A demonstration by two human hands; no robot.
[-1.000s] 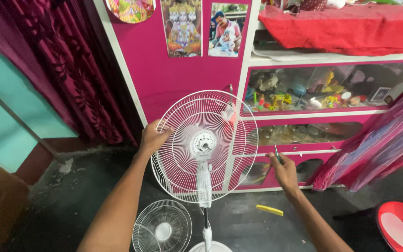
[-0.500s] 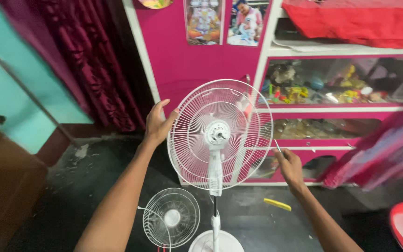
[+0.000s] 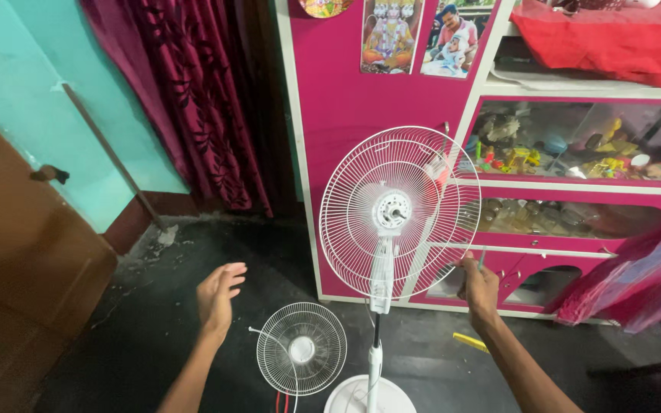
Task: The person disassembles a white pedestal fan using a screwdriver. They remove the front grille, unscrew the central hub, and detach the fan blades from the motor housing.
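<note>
Now left hand [image 3: 218, 294] open over dark floor [image 3: 139, 336], right hand [image 3: 479, 284] gripping thin tool [image 3: 482, 260] by pink cabinet [image 3: 346, 130].

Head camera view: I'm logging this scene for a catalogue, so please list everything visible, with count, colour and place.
Pedestal fan: one, white, wire guard on, standing at centre on a round base.
Loose fan guard: one, white wire, on the floor left of the fan's pole.
Comb: one, yellow, on the floor by the cabinet.
Cabinet: one, pink with white trim, behind the fan; glass shelves hold small items.
Pictures: two clearly seen, on the cabinet door.
Red cloth: one, on the top shelf.
Curtain: one, dark red, left of the cabinet.
Door: one, brown, far left.
Left hand: open, empty, above the floor.
Right hand: closed on a thin tool near the fan's rim.
</note>
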